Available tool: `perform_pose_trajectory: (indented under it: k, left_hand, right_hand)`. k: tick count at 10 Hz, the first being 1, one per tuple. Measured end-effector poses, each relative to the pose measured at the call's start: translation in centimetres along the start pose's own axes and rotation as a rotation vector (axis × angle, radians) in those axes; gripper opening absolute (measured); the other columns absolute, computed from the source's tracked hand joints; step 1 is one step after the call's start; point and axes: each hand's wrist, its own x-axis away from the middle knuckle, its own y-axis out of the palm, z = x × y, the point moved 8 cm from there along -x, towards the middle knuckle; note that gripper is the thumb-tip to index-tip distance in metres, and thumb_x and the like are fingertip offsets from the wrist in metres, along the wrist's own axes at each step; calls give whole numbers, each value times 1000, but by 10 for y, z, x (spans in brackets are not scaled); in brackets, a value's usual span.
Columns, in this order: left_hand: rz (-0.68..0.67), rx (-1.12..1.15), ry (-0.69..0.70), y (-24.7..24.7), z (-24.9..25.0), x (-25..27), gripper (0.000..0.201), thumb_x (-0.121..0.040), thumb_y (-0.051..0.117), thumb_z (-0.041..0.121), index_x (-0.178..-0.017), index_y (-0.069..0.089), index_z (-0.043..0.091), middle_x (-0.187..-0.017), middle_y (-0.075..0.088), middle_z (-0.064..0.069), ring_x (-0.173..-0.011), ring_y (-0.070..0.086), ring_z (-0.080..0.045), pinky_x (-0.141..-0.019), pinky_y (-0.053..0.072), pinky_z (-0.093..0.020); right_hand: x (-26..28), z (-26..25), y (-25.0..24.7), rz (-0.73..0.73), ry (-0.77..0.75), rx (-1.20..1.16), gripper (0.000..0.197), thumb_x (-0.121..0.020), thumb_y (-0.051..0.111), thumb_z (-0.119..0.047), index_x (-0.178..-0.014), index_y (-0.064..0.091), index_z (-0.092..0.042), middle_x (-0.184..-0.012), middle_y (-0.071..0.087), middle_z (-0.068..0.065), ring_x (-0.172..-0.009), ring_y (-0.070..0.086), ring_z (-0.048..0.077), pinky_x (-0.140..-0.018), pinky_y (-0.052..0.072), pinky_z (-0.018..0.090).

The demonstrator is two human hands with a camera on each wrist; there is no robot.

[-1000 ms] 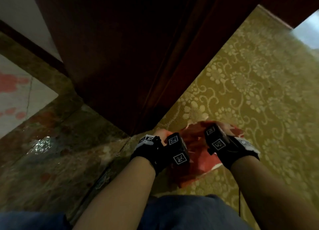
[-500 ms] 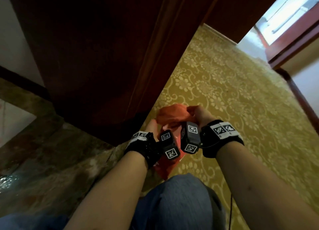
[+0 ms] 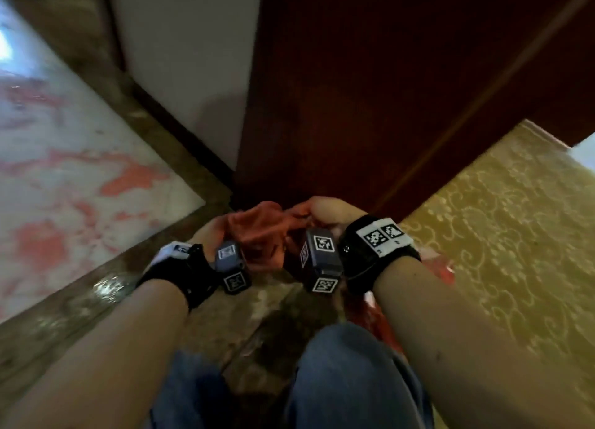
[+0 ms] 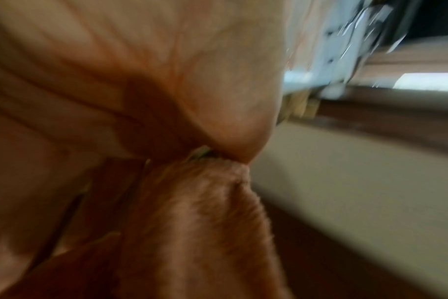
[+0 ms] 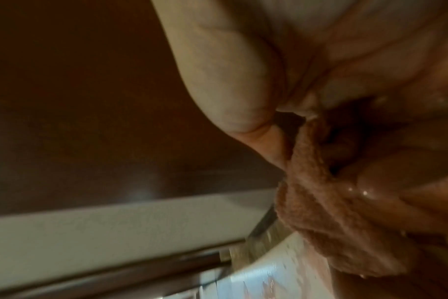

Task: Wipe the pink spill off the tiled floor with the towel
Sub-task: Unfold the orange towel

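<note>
An orange-red towel (image 3: pixel 260 227) is bunched up between both hands, held above the brown marble threshold. My left hand (image 3: pixel 211 232) grips its left end and my right hand (image 3: pixel 318 211) grips its right end, fingers curled round the cloth. In the left wrist view the towel (image 4: pixel 197 222) hangs from the pinching fingers (image 4: pixel 230 121). The right wrist view has wet fingers (image 5: pixel 386 182) wrapped round the towel (image 5: pixel 328 218). The pink spill (image 3: pixel 128 177) spreads in smears and patches over the pale tiled floor (image 3: pixel 74 145) at the left.
A dark wooden door (image 3: pixel 370 90) stands straight ahead, with a white wall panel (image 3: pixel 186 58) to its left. The brown marble threshold (image 3: pixel 80 303) runs along the tiles. Yellow patterned carpet (image 3: pixel 499 235) lies at the right. My jeans-clad knee (image 3: pixel 347 364) is below the hands.
The view has swung left, bringing the tiled floor and spill into sight. Both hands have carried the bunched towel from over the carpet to over the threshold.
</note>
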Motion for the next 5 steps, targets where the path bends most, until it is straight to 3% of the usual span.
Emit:
perform_pose_trajectory:
  k: [1, 2, 3, 4, 5]
  left_hand:
    - [-139, 304, 21, -62, 12, -9, 13, -81, 70, 24, -76, 68, 12, -66, 71, -6, -70, 70, -23, -68, 60, -34]
    - [-50, 363, 116, -124, 10, -8, 42, -98, 41, 21, -129, 50, -5, -106, 65, -26, -99, 63, -43, -90, 47, -62]
    - [146, 344, 73, -184, 1, 7, 37, -96, 48, 12, -128, 52, -6, -121, 58, -29, -98, 65, -42, -70, 59, -47]
    - [360, 327, 49, -245, -18, 23, 34, -90, 61, 12, -119, 54, -4, -114, 63, -22, -95, 67, -37, -65, 60, -46]
    - [492, 340, 27, -299, -39, 44, 21, -91, 61, 14, -103, 56, -3, -85, 67, -20, -60, 71, -29, -52, 60, -39]
  right_hand:
    - [-36, -26, 69, -117, 50, 147, 22, -98, 47, -12, -86, 61, 0, -64, 64, 12, -48, 61, 22, -49, 54, 28]
    - [-62, -25, 111, -157, 61, 175, 19, -99, 45, -8, -91, 60, 0, -69, 66, 15, -50, 64, 25, -47, 56, 33]
    - [-90, -17, 171, -238, -4, 284, 25, -100, 39, 1, -111, 62, -1, -71, 70, 13, -51, 68, 22, -47, 57, 29]
    - [-116, 7, 227, -408, -18, 337, 31, -102, 29, 3, -106, 60, 1, -60, 70, 6, -49, 67, 10, -45, 51, 18]
    - [-139, 29, 281, -470, -57, 501, 23, -99, 49, -11, -118, 60, -2, -99, 69, 10, -90, 67, 16, -76, 53, 24]
